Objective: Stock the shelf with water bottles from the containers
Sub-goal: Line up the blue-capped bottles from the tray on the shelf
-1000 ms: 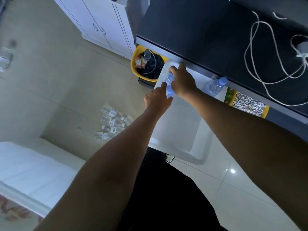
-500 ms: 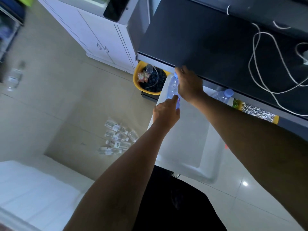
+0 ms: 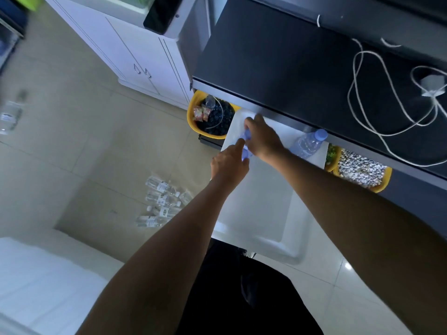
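Loose bottles (image 3: 159,204) lie on the floor to my left. My left hand (image 3: 228,163) and right hand (image 3: 262,139) are together, both closed on blue-capped bottles (image 3: 246,146) in the white container (image 3: 261,204), caps up toward me. Arms reach down, right hand nearer the desk (image 3: 290,68) edge. Another bottle (image 3: 307,143) leans to the right.

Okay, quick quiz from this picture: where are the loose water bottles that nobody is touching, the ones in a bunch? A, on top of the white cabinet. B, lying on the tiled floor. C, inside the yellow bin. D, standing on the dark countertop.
B: the cluster of clear bottles lies on its side on the tiled floor, left of the person's left hand, well apart from the white container.
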### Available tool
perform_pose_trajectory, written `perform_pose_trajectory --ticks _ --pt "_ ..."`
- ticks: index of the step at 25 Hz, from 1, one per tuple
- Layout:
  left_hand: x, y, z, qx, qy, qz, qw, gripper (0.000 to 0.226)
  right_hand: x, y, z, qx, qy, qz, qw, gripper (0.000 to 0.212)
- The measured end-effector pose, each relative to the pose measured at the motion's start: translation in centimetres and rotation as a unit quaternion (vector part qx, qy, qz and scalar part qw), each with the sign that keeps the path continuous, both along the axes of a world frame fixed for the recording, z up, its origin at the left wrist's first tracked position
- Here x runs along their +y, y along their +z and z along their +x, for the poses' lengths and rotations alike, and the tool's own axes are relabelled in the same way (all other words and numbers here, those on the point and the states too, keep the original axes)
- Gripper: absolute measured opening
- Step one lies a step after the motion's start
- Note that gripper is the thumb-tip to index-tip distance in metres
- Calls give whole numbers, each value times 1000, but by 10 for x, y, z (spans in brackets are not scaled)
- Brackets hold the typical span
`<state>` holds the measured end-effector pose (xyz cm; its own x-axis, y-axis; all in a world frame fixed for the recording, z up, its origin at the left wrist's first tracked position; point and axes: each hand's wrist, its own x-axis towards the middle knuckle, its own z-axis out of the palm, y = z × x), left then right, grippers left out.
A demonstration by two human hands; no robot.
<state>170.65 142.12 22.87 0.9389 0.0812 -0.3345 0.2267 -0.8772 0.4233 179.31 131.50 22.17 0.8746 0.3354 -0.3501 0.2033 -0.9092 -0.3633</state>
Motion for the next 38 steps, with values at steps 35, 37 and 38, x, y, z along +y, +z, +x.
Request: perform_pose_trajectory --ticks 35,37,38 --pt "-62 401 187 -382 -96 -298 869 23 -149 434 86 -399 -184 127 889 22" --pt "-69 391 201 -384 -96 -292 871 20 -153 424 100 -397 -201 136 885 18" --pt "-72 388 208 -385 -97 -295 869 18 -155 421 107 -400 -206 141 882 15"
